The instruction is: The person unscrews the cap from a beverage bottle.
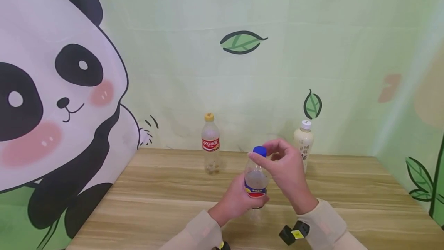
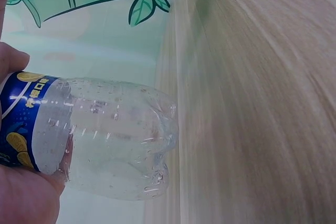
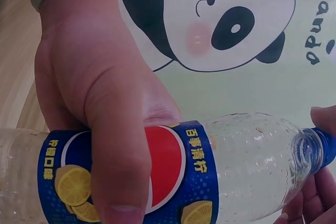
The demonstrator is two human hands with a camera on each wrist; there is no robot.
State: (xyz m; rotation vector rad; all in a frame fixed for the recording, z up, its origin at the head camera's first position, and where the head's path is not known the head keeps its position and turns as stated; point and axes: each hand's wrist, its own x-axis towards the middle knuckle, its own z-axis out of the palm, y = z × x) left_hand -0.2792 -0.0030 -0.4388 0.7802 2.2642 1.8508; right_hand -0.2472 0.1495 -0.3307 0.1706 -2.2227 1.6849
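Observation:
My left hand (image 1: 233,200) grips a clear plastic soda bottle (image 1: 256,178) round its blue label. Lemon slices and a red patch show on that label. In the right wrist view the left thumb lies across the front of the bottle (image 3: 247,161). At the top, my right hand (image 1: 286,169) pinches the blue cap (image 1: 259,150) between thumb and fingers. The cap sits on the bottle's neck. The bottle stands nearly upright in the head view, and its clear ridged base (image 2: 157,145) shows in the left wrist view.
Behind, on the wooden table (image 1: 156,188), stands a clear bottle with a red label and yellow cap (image 1: 210,146). A cream-coloured bottle with a white cap (image 1: 304,136) stands behind my right hand. A panda-print backdrop (image 1: 180,68) rises at the table's back edge.

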